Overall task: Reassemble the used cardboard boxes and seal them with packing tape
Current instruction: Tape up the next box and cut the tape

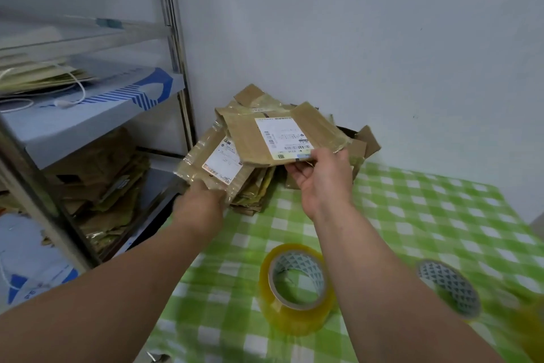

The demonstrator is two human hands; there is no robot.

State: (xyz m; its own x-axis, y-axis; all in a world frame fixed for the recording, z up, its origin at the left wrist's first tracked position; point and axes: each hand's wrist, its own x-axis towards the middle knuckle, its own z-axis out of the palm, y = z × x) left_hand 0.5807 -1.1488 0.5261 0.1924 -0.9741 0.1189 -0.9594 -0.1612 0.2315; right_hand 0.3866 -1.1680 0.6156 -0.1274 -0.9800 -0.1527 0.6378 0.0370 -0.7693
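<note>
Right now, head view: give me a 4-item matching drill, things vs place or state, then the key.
Things:
1. right hand
2. left hand
3. yellow tape roll
4. second tape roll

Place or state:
A. near the table's right edge, blurred
B. pinches the upper flattened box
C. on the checked cloth between the forearms
D. grips the lower flattened box

Pairs: 1-B, 2-D, 3-C, 4-A

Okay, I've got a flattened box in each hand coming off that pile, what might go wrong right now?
The pile of flattened boxes sits at the table's corner by the shelf; pulling two at once could drag others off the edge. The box in your right hand is only pinched at its lower edge, so it may slip. Your right forearm passes right beside the tape roll and could knock it away.
</note>
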